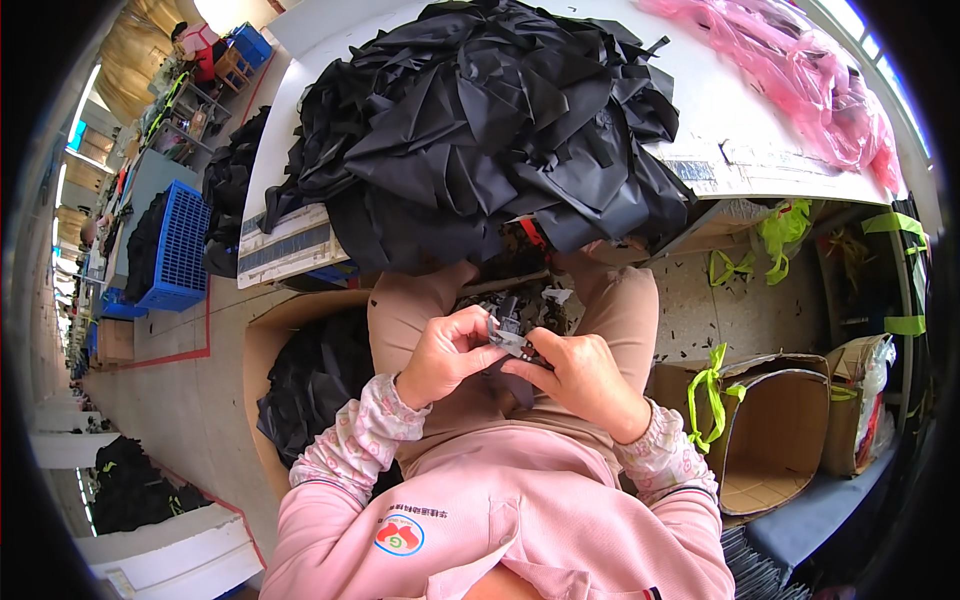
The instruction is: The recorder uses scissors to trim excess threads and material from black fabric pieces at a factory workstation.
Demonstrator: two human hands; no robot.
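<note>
My left hand (452, 347) pinches a small grey and black piece (508, 340) between thumb and fingertips, above my lap. On the other side of it, my right hand (585, 375) is closed, thumb and fingers gripping its right end. The piece looks thin and partly see-through; its exact kind is too small to make out, and fingers cover parts of it. Beyond my knees, a large heap of black fabric pieces (490, 130) covers much of the white table (740, 165) and hangs over its near edge.
A cardboard box (262, 370) holding black fabric stands by my left leg. Open cardboard boxes (775, 430) with green ties stand at right. Pink plastic (810, 90) lies on the table's right. A blue crate (175, 245) and another person (200, 50) are at far left. Dark scraps litter the floor.
</note>
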